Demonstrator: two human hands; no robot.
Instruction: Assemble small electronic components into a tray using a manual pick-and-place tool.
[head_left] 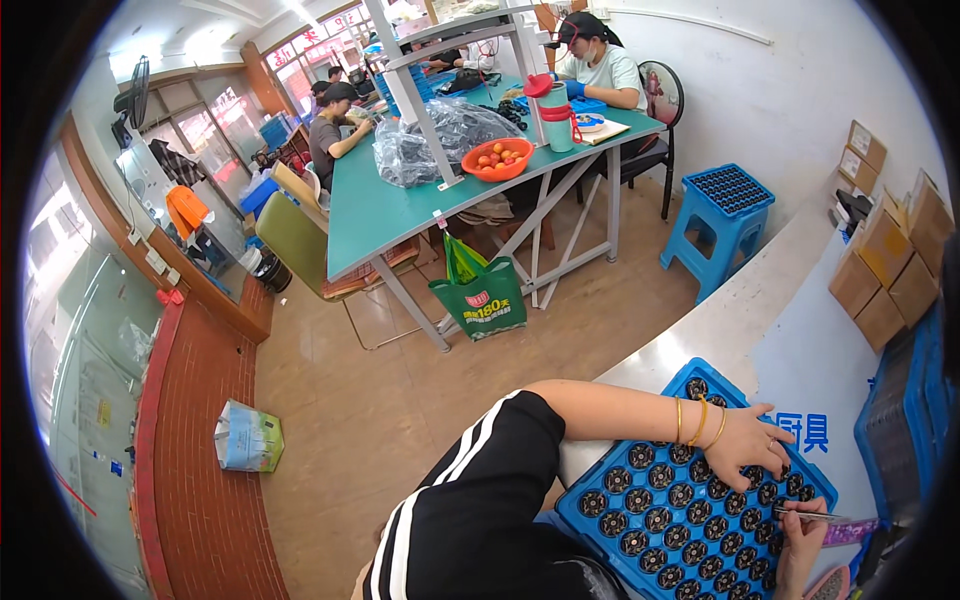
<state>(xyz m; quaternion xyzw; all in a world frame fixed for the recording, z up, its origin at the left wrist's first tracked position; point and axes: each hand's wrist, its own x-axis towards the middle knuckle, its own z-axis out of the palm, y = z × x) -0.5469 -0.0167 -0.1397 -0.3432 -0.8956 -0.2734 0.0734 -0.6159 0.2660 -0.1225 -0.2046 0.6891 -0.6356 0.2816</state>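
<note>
Holding tool (806,514): right hand (799,542). Left hand (745,443) over tray (572,499), blue lettering (816,432) beside.

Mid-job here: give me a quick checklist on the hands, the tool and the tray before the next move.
1. Left hand on the tray: ok, fingers spread over it.
2. Right hand holding the thin metal tool: ok.
3. Tool tip touching a part: cannot tell, too small.
4. Clear view of all the round black parts: not ok, the left hand covers some.
5. Tray fully supported by the table: cannot tell, the tray hides the table's near edge.
</note>
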